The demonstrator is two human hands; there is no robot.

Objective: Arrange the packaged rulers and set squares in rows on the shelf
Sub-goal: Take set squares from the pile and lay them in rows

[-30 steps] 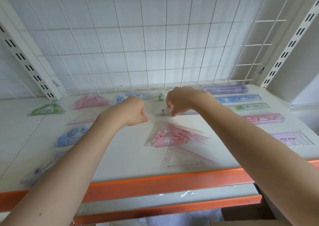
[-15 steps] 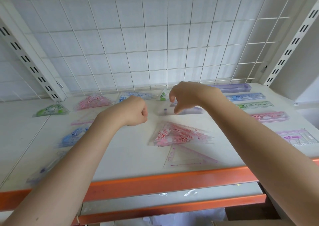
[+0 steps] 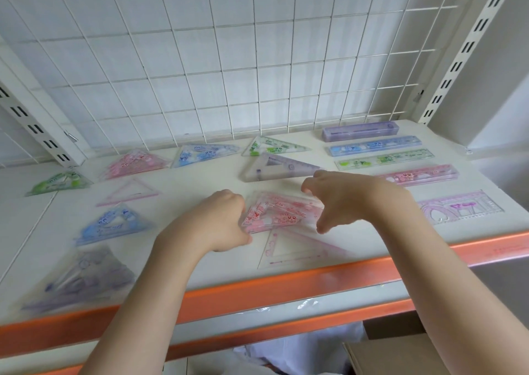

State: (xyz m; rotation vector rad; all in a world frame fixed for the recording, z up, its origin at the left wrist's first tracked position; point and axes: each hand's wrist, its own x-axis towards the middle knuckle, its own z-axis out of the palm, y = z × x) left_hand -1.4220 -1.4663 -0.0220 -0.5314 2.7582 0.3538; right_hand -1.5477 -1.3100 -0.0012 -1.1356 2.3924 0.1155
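Pink set-square pack (image 3: 279,211) lay mid-shelf (image 3: 183,268), front of centre. Left hand (image 3: 220,220) curled, pinching its left corner; right hand (image 3: 340,200) half-open, arched above, empty. Pack judged light, stiff, slippery; grip edges.

Two hands at a pink packaged set square

The left hand (image 3: 221,221) touches the left corner of the pink transparent plastic set square (image 3: 279,211); the right hand (image 3: 342,198) hovers with curled fingers over its right side.

Soft, even daylight fills the scene, casting only faint shadows on the white shelf board (image 3: 177,260). The wide-angle lens bows the white wire grid panel (image 3: 229,60) and slotted uprights outward. The purple plastic-wrapped set square (image 3: 83,280) near the front-left edge looks smeared.
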